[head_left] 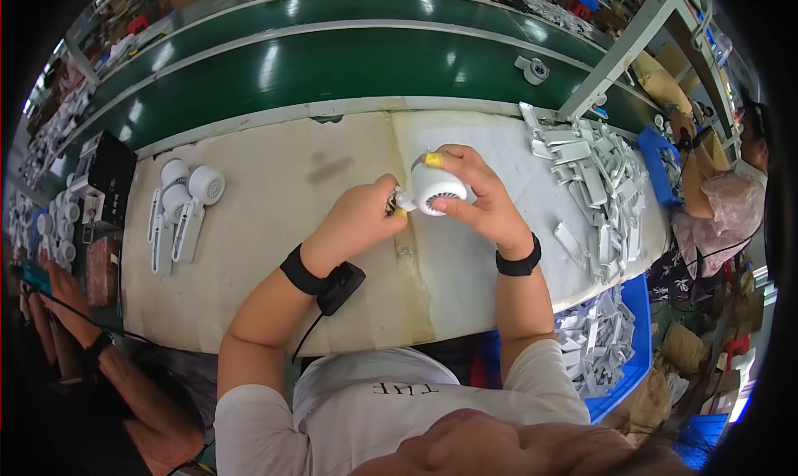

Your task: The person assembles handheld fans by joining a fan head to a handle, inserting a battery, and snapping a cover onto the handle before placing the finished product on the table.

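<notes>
Over the middle of the table my right hand (486, 195) is closed round a white fan head (440, 189) with a round slotted grille, thumb at the grille and fingers on top. My left hand (359, 216) is closed at the short white neck (406, 200) on the fan head's left side. A small dark, metallic-looking bit shows between the left fingers; most of what they grip is hidden. Yellow tape wraps fingertips on both hands.
At the left lie several white handheld fans (177, 202), beside a black box (104, 177). A heap of white plastic handle pieces (590, 181) covers the right side. Below it, a blue bin (636, 355) holds similar pieces. A green conveyor belt (332, 64) runs behind. People sit at both sides.
</notes>
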Demonstrator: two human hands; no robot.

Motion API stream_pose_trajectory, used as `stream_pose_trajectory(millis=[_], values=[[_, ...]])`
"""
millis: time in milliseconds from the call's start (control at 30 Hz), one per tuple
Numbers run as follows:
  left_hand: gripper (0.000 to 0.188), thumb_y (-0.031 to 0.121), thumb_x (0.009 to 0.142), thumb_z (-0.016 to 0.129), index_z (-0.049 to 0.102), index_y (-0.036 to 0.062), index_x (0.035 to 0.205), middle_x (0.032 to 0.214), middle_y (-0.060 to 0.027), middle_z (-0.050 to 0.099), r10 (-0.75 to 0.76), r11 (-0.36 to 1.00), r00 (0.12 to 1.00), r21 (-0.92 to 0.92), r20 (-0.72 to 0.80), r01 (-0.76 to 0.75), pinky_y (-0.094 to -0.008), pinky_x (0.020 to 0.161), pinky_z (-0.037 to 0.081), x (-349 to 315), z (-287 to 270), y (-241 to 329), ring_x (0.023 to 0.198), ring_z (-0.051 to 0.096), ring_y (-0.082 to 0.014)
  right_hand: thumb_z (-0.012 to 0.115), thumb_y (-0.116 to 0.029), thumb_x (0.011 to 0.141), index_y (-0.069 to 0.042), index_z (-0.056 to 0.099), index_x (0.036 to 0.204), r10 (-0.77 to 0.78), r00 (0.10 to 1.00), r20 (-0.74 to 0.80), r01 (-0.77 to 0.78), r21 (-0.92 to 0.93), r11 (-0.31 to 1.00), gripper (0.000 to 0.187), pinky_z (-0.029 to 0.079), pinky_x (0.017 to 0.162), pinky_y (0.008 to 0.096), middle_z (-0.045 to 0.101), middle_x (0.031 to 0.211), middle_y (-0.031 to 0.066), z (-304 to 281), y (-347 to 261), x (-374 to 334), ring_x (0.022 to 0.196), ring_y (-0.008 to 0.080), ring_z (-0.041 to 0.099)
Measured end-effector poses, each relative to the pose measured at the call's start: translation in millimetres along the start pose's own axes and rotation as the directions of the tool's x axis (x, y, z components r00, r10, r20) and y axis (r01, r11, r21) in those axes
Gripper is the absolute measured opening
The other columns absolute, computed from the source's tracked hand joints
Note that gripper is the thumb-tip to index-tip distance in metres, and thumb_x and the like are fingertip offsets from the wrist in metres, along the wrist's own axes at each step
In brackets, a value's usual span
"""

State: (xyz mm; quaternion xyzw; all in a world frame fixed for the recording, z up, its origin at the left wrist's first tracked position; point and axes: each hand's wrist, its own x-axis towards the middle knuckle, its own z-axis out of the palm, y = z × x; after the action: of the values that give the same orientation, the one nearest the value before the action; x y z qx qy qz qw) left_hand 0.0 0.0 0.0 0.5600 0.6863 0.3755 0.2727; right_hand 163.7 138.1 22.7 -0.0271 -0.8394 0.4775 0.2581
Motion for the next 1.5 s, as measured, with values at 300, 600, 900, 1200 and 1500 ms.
stream_pose_trajectory(millis=[300,600,900,1200,1500], values=[[0.020,0.011,0.074,0.056,0.049,-0.0013,0.089,0.072,-0.0123,0.057,0.074,0.997,0.997,-0.006,0.034,-0.074,-0.0324,0.056,0.043,0,0,0,0.059,0.055,-0.0207,0.065,-0.015,0.080,-0.007,0.050,0.123,-0.018,0.997,-0.071,0.012,-0.080,0.997,0.046,0.039,0.092,0.0313,0.048,0.120,0.0109,4,1,1,0.110,0.0233,0.048],[0.015,0.010,0.083,0.052,0.048,0.0023,0.094,0.078,-0.0049,0.059,-0.099,0.901,0.972,-0.396,0.212,0.178,-0.0243,0.055,0.046,3,-1,-5,0.060,0.055,-0.0100,0.062,-0.016,0.084,-0.006,0.048,0.124,0.191,0.977,-0.094,-0.176,0.143,0.974,0.044,0.041,0.089,0.0279,0.050,0.118,0.0069,9,8,3,0.104,0.0160,0.051],[0.021,0.021,0.088,0.054,0.051,0.0020,0.094,0.079,-0.0072,0.061,-0.069,0.786,0.968,-0.585,0.240,0.201,-0.0250,0.055,0.048,8,10,-5,0.061,0.057,-0.0106,0.063,-0.020,0.083,-0.006,0.049,0.124,0.179,0.974,-0.142,-0.163,0.119,0.979,0.046,0.043,0.087,0.0278,0.053,0.113,0.0070,9,10,4,0.101,0.0157,0.053],[0.029,0.019,0.090,0.054,0.053,-0.0007,0.111,0.100,-0.0154,0.063,-0.002,0.552,0.997,-0.832,-0.079,-0.065,-0.0304,0.077,0.048,3,2,-14,0.091,0.062,-0.0197,0.066,-0.021,0.075,-0.007,0.059,0.106,-0.049,0.975,-0.215,-0.088,-0.583,0.808,0.035,0.043,0.085,0.0394,0.059,0.104,0.0131,-26,-14,-51,0.095,0.0331,0.055],[0.026,0.019,0.090,0.053,0.054,0.0013,0.110,0.104,-0.0136,0.063,-0.055,0.634,0.998,-0.771,0.034,0.061,-0.0189,0.057,0.044,10,2,-1,0.083,0.062,-0.0113,0.063,-0.010,0.067,-0.008,0.049,0.121,0.450,0.802,-0.392,-0.567,-0.737,0.367,0.056,0.042,0.089,0.0377,0.057,0.108,0.0143,-116,7,-164,0.103,0.0312,0.051]])
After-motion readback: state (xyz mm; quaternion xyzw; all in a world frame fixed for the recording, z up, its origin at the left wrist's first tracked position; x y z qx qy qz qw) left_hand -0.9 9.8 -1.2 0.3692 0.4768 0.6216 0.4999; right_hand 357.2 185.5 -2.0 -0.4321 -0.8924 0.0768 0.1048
